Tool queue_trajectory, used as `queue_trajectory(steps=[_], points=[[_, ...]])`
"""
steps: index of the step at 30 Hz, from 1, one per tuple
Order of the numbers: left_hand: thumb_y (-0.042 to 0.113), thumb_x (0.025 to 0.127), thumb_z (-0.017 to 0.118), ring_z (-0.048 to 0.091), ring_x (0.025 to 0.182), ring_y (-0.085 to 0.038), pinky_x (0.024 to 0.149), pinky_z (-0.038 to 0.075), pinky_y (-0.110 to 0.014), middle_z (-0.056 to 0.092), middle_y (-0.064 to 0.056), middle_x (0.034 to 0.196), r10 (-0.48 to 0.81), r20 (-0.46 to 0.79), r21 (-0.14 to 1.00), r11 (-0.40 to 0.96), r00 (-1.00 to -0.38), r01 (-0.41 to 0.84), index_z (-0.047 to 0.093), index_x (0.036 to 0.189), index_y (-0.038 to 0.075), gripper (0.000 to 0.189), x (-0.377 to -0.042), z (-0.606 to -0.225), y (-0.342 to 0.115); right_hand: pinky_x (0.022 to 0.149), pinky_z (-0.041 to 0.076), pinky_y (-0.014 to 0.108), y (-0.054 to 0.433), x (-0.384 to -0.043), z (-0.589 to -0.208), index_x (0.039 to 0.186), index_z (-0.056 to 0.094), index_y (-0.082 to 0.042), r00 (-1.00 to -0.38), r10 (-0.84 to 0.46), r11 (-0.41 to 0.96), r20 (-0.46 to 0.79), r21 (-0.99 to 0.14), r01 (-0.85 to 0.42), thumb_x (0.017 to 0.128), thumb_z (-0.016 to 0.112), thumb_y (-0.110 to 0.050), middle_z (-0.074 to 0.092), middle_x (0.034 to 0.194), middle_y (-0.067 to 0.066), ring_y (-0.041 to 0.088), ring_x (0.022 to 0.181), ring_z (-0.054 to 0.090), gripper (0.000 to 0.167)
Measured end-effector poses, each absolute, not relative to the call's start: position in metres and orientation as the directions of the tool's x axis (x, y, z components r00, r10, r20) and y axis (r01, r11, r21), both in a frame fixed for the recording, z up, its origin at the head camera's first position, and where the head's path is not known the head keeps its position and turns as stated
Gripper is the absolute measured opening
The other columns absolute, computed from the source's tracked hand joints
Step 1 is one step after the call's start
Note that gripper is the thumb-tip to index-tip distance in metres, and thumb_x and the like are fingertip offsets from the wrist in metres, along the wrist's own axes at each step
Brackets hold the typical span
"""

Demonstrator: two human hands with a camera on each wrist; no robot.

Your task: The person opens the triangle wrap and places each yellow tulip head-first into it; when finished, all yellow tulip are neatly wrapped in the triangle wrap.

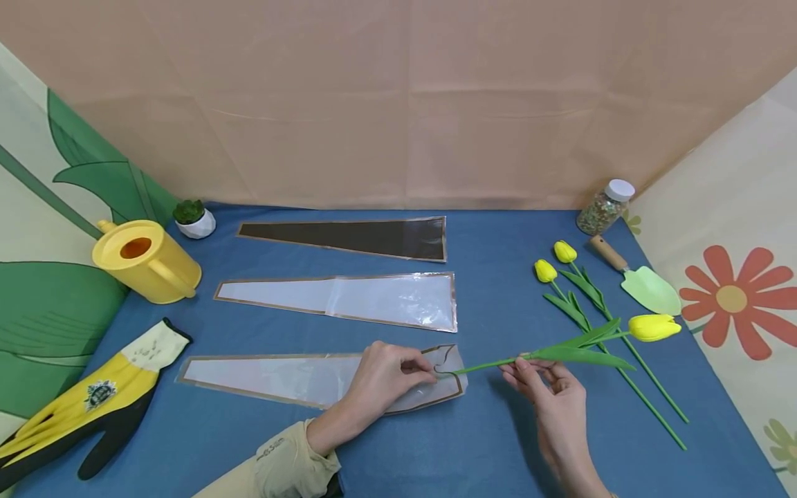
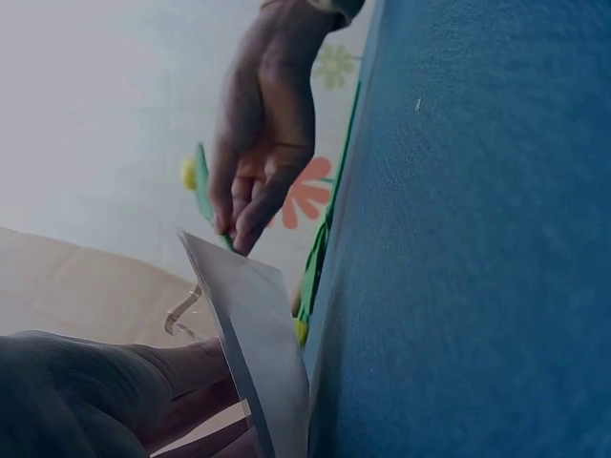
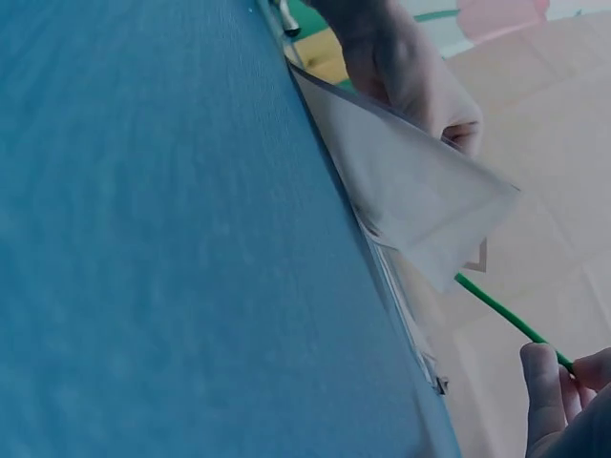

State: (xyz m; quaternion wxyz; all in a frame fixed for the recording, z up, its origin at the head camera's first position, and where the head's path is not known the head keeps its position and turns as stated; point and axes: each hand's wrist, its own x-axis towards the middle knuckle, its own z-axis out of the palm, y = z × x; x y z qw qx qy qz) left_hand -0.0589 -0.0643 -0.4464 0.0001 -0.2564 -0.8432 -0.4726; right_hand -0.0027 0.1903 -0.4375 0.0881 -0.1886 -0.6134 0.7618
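My right hand (image 1: pixel 548 401) pinches the green stem of a yellow tulip (image 1: pixel 652 328) between thumb and fingers, its bloom pointing right. The cut end of that stem lies at the mouth of the nearest flower sleeve (image 1: pixel 249 377), a tapered see-through one with a brown border. With my left hand (image 1: pixel 389 377) I grip this sleeve near its wide end, which is lifted and bowed open. In the right wrist view the sleeve's raised flap (image 3: pixel 410 181) stands up off the cloth, the tulip stem (image 3: pixel 501 310) right by its edge.
Behind lie a white sleeve (image 1: pixel 386 301) and a black sleeve (image 1: pixel 361 235). Two more tulips (image 1: pixel 545 270), a trowel (image 1: pixel 650 289) and a lidded jar (image 1: pixel 604 207) are on the right. A yellow watering can (image 1: pixel 168 266), a potted succulent (image 1: pixel 196 221) and a glove (image 1: pixel 106 394) are left.
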Motion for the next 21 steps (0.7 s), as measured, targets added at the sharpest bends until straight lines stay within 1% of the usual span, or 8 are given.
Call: queue_trajectory(steps=[6,11,21], points=[[0.014,0.081,0.094,0.069,0.07,0.005,0.064,0.053,-0.019,0.079,0.008,0.078,0.432,0.251,0.801,0.409,-0.866,0.436,0.086,0.085,0.017,0.01,-0.058,-0.447,-0.065,0.087,0.061,0.036,0.185,-0.001,-0.44,0.124,0.056,0.02,-0.912,0.354,-0.245,-0.205,-0.962,0.122,0.105,0.068,-0.002,0.076,0.101,0.011,0.022,0.091,0.08,0.031],[0.014,0.081,0.094,0.068,0.07,0.005,0.064,0.053,-0.018,0.079,0.008,0.078,0.428,0.266,0.795,0.408,-0.863,0.448,0.086,0.085,0.017,0.01,-0.058,-0.447,-0.065,0.089,0.061,0.036,0.179,-0.001,-0.443,0.126,0.055,0.02,-0.917,0.339,-0.234,-0.209,-0.963,0.133,0.105,0.069,-0.003,0.076,0.103,0.013,0.022,0.094,0.08,0.034],[0.016,0.081,0.095,0.067,0.069,0.006,0.061,0.052,-0.017,0.078,0.008,0.077,0.417,0.287,0.781,0.418,-0.862,0.463,0.085,0.084,0.018,0.01,-0.057,-0.445,-0.064,0.086,0.062,0.036,0.167,0.001,-0.446,0.124,0.059,0.018,-0.899,0.373,-0.233,-0.231,-0.961,0.15,0.104,0.07,-0.001,0.077,0.098,0.01,0.021,0.089,0.081,0.03]])
